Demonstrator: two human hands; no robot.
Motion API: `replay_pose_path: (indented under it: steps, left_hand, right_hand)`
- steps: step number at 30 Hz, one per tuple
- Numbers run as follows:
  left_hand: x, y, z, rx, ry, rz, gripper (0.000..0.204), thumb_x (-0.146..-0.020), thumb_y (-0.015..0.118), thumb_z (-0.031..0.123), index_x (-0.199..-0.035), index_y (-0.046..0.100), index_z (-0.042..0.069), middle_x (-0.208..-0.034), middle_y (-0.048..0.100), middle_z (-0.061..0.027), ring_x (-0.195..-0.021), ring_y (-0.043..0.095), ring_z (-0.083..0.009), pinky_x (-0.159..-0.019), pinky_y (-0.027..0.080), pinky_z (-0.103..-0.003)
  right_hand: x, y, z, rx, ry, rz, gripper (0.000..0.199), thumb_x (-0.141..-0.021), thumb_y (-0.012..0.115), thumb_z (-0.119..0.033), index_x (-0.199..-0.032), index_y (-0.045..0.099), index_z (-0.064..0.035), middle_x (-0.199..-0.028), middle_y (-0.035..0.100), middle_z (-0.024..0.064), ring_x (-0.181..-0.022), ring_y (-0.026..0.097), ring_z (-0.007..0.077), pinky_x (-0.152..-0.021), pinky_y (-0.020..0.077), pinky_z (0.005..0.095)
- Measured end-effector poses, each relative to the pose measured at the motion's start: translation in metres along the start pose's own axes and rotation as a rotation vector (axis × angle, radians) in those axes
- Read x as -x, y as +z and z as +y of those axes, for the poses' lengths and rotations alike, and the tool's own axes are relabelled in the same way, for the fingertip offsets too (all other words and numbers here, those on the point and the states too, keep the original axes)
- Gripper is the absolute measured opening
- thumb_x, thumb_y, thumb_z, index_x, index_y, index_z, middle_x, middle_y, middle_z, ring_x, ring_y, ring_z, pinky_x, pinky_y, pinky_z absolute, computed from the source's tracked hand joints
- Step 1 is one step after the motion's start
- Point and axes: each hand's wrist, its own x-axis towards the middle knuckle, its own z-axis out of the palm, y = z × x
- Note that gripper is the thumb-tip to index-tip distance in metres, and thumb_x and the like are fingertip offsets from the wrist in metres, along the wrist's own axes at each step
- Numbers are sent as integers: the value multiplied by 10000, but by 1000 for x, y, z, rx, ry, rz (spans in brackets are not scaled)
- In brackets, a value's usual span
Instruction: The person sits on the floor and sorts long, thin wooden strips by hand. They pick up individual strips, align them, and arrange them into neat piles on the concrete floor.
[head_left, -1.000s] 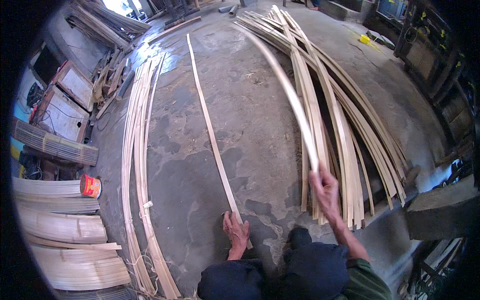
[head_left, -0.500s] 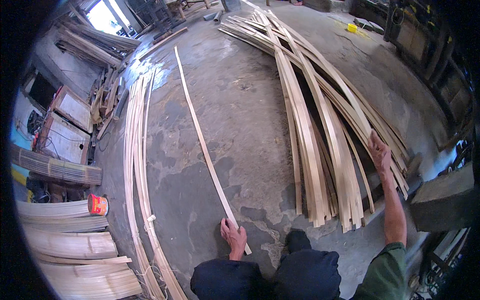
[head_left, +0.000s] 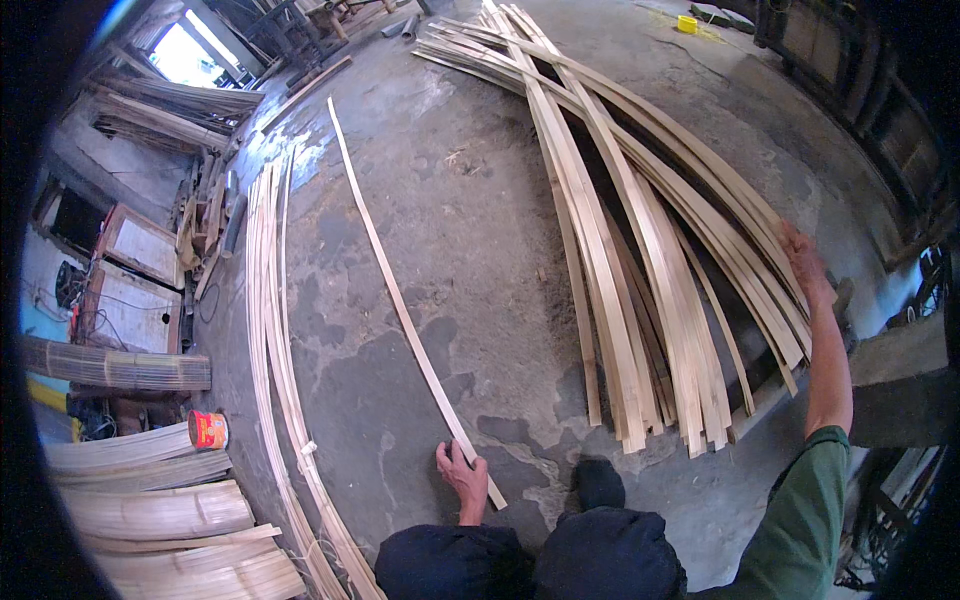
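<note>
Head view shows my left hand (head_left: 462,472) pressing the near end of a single bamboo strip (head_left: 400,300) flat on the concrete floor (head_left: 470,210), fingers closed over it. My right hand (head_left: 805,262) rests on the heap of strips (head_left: 640,260) far to my right; its grip I cannot tell. Dragging one out could shift the heap. The strip's long axis runs from me, up and left

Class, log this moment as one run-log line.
left hand: on near end of single strip | right hand: reaching onto strip pile | floor: concrete | bundle: left side
</note>
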Motion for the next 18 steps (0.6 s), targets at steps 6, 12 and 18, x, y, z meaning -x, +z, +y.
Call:
replay_pose_path:
  steps: [6, 12, 18]
  left_hand:
    - [-7, 30, 6, 124, 5, -16, 637, -708, 622, 86, -1319, 472, -14, -1254, 505, -213, -1171, 500, -357, -991, 397, -469]
    - [5, -22, -13, 462, -352, -37, 559, -793, 577, 44, -1333, 444, -16, -1066, 626, -141, -922, 623, -220, -831, 503, -348]
    - [-16, -24, 38, 813, -427, -36, 188, -1005, 478, 208, -982, 517, 26, -712, 516, -14, -590, 515, -93, -497, 419, -259]
  right_hand:
    - [-46, -8, 119, -15, -275, 384, 452, -985, 501, -268, -1424, 446, -172, -867, 628, 235, -856, 643, 393, -784, 483, 499]
    - [-25, 21, -2, 204, -29, 46, 541, -990, 483, -211, -1507, 323, -186, -1143, 599, 248, -1039, 607, 404, -792, 509, 503]
    - [-4, 27, -28, 183, -192, 538, 430, -985, 514, -212, -1370, 499, -20, -1225, 578, 265, -1087, 566, 425, -936, 480, 454]
